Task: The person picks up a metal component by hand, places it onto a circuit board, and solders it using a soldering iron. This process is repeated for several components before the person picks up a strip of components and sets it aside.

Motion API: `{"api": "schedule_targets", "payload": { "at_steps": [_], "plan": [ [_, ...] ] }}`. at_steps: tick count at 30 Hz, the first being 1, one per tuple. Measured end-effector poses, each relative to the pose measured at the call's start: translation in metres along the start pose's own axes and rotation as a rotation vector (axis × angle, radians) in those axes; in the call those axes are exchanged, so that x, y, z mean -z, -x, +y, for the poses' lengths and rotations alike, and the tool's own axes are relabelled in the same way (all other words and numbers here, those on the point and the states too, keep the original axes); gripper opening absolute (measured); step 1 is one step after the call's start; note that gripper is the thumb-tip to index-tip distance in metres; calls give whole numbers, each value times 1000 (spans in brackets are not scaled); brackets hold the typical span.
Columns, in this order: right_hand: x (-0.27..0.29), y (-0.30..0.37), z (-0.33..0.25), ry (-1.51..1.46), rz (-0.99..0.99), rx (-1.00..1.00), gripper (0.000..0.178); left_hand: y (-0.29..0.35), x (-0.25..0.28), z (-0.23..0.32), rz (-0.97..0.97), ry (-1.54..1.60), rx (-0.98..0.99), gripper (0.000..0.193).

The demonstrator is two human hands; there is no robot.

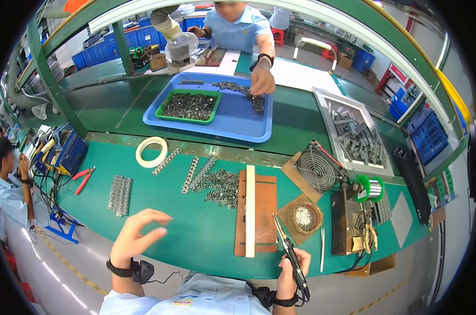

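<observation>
My left hand [139,234] hovers over the near edge of the green bench, fingers spread and nothing in it. In my right hand [287,278] is a black-handled soldering iron [291,253], its tip pointing away and slightly left. The tip is beside a brown board [263,210] with a pale strip [250,210] along it. Right of the tip, a round dish [316,219] of whitish bits rests on a square plate. Left of the board lie a heap of small metal parts [221,190] and several metal strips [202,173]. A block of similar strips [119,195] lies nearer my left hand.
Behind the bench, a co-worker's hand [262,81] reaches into a blue tray [238,131] with a green tray [161,116] of parts. A fan [315,167], solder spool [374,188], tweezers [322,247] and framed tray [330,123] stand right. Tape [140,152] and red pliers [82,180] lie left.
</observation>
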State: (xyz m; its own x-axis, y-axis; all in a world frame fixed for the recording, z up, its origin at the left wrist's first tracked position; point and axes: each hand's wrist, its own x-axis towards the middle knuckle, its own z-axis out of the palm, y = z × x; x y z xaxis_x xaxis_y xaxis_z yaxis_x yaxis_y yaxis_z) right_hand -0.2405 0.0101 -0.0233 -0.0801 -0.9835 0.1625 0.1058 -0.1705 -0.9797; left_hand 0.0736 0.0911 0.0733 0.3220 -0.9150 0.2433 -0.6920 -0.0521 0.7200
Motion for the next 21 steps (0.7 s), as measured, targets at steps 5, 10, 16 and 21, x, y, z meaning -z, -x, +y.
{"api": "schedule_targets", "payload": {
  "at_steps": [5,10,16,21],
  "plan": [
    [6,4,4,3,32,12,36,-39,-20,22,-415,388,-63,23],
    [3,5,6,25,9,52,36,-76,-57,-21,-83,-192,-138,21],
    [6,8,6,42,16,48,36,-99,-79,-52,-30,-318,-17,19],
    [7,5,8,51,24,66,38,-104,-85,-54,-81,-246,17,16]
  ]
}}
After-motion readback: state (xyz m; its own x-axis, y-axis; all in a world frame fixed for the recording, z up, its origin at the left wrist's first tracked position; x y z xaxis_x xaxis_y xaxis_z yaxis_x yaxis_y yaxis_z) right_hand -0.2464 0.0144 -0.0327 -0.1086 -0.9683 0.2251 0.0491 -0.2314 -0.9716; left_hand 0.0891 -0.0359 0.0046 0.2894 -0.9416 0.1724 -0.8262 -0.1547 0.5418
